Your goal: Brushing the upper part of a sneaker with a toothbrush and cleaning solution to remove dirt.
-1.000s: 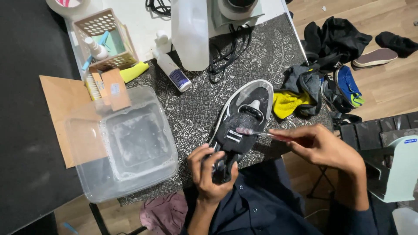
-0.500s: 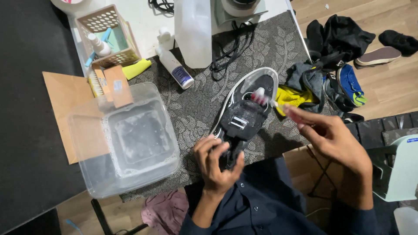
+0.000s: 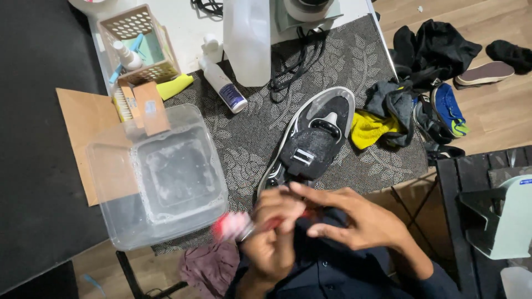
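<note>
Two hands, close together at the near edge of the desk (image 3: 183, 27). Left hand (image 3: 274, 238) with fingers curled shut around a red-handled toothbrush (image 3: 252, 224), its blurred head poking out left, just beside the tub's near corner. Right hand (image 3: 360, 218) spread, fingers loose and half open, tips touching the left hand's knuckles; hard to tell whether anything pinched there.

One black sneaker (image 3: 310, 144) with white sole, lying slantwise on the one grey leaf-patterned mat (image 3: 366, 61), heel under the hands, toe pointing up and right. One clear plastic tub (image 3: 158, 177) with sudsy water, left of the shoe, overhanging the mat's left edge and resting partly on one sheet of brown cardboard (image 3: 83, 124). One white squeeze bottle (image 3: 221, 83) lying flat between tub and jug. One tall translucent jug (image 3: 246, 39) at the far edge. One lattice basket (image 3: 138, 41) at the far left corner, one small spray bottle (image 3: 126, 54) inside. One yellow cloth (image 3: 370, 127) just right of the toe, at the mat's right edge.

Open mat between tub and sneaker, and beyond the toe. On the wooden floor right of the desk: a heap of dark clothes (image 3: 438, 47), one blue shoe (image 3: 448, 109), one grey slip-on (image 3: 485, 73).
</note>
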